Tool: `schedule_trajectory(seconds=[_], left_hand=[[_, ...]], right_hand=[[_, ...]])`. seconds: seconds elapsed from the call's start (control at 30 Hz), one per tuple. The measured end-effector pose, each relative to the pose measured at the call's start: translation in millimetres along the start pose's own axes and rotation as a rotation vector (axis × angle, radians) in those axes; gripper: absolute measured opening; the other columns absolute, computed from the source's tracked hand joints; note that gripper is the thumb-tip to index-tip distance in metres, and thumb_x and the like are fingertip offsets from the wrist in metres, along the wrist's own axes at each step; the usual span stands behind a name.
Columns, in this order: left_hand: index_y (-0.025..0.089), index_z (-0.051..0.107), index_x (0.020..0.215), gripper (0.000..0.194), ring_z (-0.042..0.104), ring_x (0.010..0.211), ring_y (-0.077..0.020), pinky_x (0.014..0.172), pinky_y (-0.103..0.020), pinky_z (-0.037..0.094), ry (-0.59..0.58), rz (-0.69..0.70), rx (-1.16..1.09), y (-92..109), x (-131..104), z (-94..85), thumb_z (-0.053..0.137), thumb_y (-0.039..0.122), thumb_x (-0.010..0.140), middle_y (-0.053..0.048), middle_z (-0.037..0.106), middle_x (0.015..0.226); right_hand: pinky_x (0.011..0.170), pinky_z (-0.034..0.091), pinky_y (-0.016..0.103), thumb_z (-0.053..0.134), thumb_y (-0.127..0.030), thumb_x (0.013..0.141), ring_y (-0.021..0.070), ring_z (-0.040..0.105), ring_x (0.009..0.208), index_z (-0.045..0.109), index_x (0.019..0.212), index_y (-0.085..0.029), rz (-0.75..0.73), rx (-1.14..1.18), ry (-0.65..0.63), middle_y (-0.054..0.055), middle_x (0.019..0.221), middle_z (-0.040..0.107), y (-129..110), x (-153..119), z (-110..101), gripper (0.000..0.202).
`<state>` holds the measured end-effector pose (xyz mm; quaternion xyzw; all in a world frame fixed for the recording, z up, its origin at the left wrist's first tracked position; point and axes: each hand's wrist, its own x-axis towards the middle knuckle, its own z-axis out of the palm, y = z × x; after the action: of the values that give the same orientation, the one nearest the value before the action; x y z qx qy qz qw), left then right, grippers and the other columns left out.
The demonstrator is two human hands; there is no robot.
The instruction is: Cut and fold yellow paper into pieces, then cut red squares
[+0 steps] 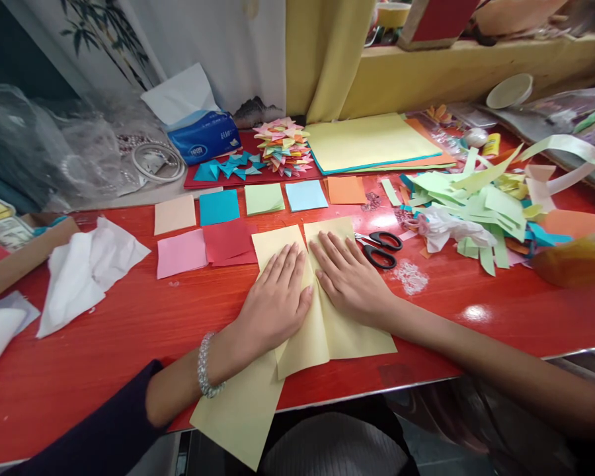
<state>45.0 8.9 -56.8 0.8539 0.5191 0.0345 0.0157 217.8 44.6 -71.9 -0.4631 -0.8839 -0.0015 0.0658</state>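
Note:
Pale yellow paper (303, 348) lies on the red table, creased down its middle and split at the far end. My left hand (276, 301) rests flat on its left part, fingers stretched out. On the right part my right hand (350, 279) presses flat with spread fingers. Another yellow piece (242, 413) extends from under my left forearm over the table's front edge. Black-handled scissors (381, 248) lie just beyond my right hand, their blades partly hidden. Red squares (227, 240) and pink squares (181, 254) sit left of the yellow paper.
Blue (219, 207), green (264, 198) and orange squares (346, 190) form a row behind. Farther back are a tissue pack (203, 135), a folded-paper stack (284, 149) and large yellow sheets (359, 142). Green paper strips (496, 208) are heaped right; crumpled tissue (86, 264) lies left.

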Motion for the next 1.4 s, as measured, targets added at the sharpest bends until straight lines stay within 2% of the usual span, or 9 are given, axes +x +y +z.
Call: schedule_trajectory(seconds=[0.4, 0.53, 0.67, 0.77, 0.97, 1.23, 1.4], left_hand=[[0.002, 0.022, 0.143, 0.058, 0.012, 0.141, -0.0234, 0.116, -0.040, 0.016, 0.021, -0.006, -0.010, 0, -1, 0.4, 0.021, 0.035, 0.095, -0.016, 0.018, 0.152], [0.001, 0.023, 0.143, 0.058, 0.012, 0.141, -0.0236, 0.117, -0.040, 0.014, -0.015, 0.057, 0.003, -8, 3, -4.0, 0.021, 0.034, 0.096, -0.016, 0.018, 0.152], [-0.001, 0.026, 0.141, 0.056, 0.009, 0.141, -0.0247, 0.117, -0.042, 0.011, 0.059, 0.109, 0.051, -15, 7, -11.5, 0.021, 0.032, 0.096, -0.018, 0.019, 0.151], [-0.001, 0.025, 0.142, 0.056, 0.010, 0.141, -0.0242, 0.117, -0.041, 0.011, 0.047, 0.085, 0.048, -13, 6, -12.6, 0.020, 0.032, 0.096, -0.018, 0.019, 0.151], [0.001, 0.020, 0.144, 0.059, 0.008, 0.141, -0.0235, 0.117, -0.040, 0.012, -0.020, 0.061, 0.008, -9, 3, -1.7, 0.020, 0.035, 0.096, -0.016, 0.016, 0.152], [0.001, 0.019, 0.144, 0.060, 0.007, 0.141, -0.0240, 0.117, -0.040, 0.012, -0.010, 0.017, -0.009, -5, 1, 0.9, 0.020, 0.036, 0.095, -0.017, 0.014, 0.153], [0.000, 0.019, 0.144, 0.060, 0.008, 0.141, -0.0248, 0.117, -0.039, 0.013, -0.006, -0.014, -0.003, 0, 2, 1.0, 0.020, 0.036, 0.095, -0.018, 0.014, 0.152]], right_hand=[[0.114, 0.013, 0.047, 0.025, -0.029, 0.096, 0.0241, 0.015, 0.141, 0.025, 0.145, -0.012, 0.008, -0.017, -0.022, 0.011, 0.152, 0.019, 0, 0, -1, 0.052], [0.115, 0.013, 0.046, 0.025, -0.031, 0.096, 0.0236, 0.013, 0.141, 0.028, 0.144, -0.010, -0.058, 0.040, -0.031, 0.012, 0.152, 0.021, 10, 4, -4, 0.052], [0.115, 0.017, 0.039, 0.023, -0.030, 0.096, 0.0191, 0.011, 0.142, 0.024, 0.145, -0.007, -0.082, 0.159, 0.075, 0.013, 0.152, 0.022, 21, 9, -13, 0.054], [0.116, 0.017, 0.037, 0.023, -0.026, 0.096, 0.0174, 0.009, 0.142, 0.024, 0.145, -0.004, -0.101, 0.168, 0.131, 0.013, 0.152, 0.021, 18, 9, -16, 0.054], [0.115, 0.018, 0.037, 0.023, -0.027, 0.097, 0.0213, 0.017, 0.140, 0.030, 0.142, -0.001, -0.119, 0.071, -0.013, 0.014, 0.149, 0.027, 4, 2, -4, 0.053], [0.115, 0.017, 0.038, 0.022, -0.025, 0.095, 0.0188, 0.017, 0.140, 0.027, 0.145, -0.007, -0.086, 0.025, 0.010, 0.010, 0.150, 0.024, 2, 1, -3, 0.053], [0.115, 0.017, 0.038, 0.021, -0.025, 0.095, 0.0190, 0.017, 0.140, 0.026, 0.144, -0.005, -0.083, 0.008, -0.005, 0.010, 0.151, 0.023, 1, 1, -3, 0.054]])
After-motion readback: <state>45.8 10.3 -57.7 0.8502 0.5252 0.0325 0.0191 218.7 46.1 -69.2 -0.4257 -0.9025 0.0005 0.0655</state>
